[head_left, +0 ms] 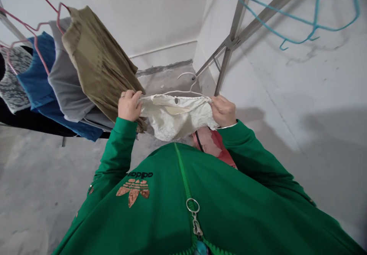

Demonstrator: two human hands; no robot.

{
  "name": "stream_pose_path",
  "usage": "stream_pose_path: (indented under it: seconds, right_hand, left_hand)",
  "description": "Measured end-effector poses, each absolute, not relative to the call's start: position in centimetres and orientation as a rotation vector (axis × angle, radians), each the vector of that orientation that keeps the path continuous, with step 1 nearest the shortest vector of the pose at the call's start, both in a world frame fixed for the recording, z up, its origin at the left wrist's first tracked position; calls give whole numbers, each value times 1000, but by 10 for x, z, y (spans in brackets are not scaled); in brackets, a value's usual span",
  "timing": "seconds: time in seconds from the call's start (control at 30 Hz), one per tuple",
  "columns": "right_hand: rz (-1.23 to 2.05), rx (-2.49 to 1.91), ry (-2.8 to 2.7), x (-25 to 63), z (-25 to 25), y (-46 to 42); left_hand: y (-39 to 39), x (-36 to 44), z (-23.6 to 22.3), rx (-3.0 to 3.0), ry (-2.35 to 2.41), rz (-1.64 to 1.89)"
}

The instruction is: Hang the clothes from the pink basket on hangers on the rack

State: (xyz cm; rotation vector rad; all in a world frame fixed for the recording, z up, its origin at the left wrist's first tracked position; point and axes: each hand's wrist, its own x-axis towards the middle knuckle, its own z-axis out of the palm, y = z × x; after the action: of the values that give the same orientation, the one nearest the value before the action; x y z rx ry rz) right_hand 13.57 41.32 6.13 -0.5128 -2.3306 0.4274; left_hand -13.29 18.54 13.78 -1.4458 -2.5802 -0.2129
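Note:
A white lace-edged top (pixel 172 123) is stretched out in front of me on a pale wire hanger (pixel 189 91), whose hook points up and away. My left hand (pixel 129 105) is closed on one shoulder of the top, at the hanger's left end. At the opposite shoulder, my right hand (pixel 223 111) grips the fabric in closed fingers. Both hands are at about the same height. Much of the top hangs out of sight below, and the hanger's ends are hidden by fabric and fingers.
On the left, an olive shirt (pixel 97 60), a grey garment (pixel 67 79) and a blue garment (pixel 43 67) hang on pink hangers. Blue wire hangers (pixel 286 18) hang at upper right by a metal rack frame (pixel 229 43). Something pink (pixel 222 151) lies low behind the right sleeve.

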Motion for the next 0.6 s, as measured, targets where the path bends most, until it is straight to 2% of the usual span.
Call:
stream_pose_path:
  seconds: [0.23, 0.6]
  right_hand:
    - [552, -399, -2275, 138, 71, 419]
    - [468, -342, -2385, 129, 80, 413]
  left_hand:
    - [184, -159, 127, -1870, -2493, -238]
    - [197, -127, 136, -1736, -2401, -175]
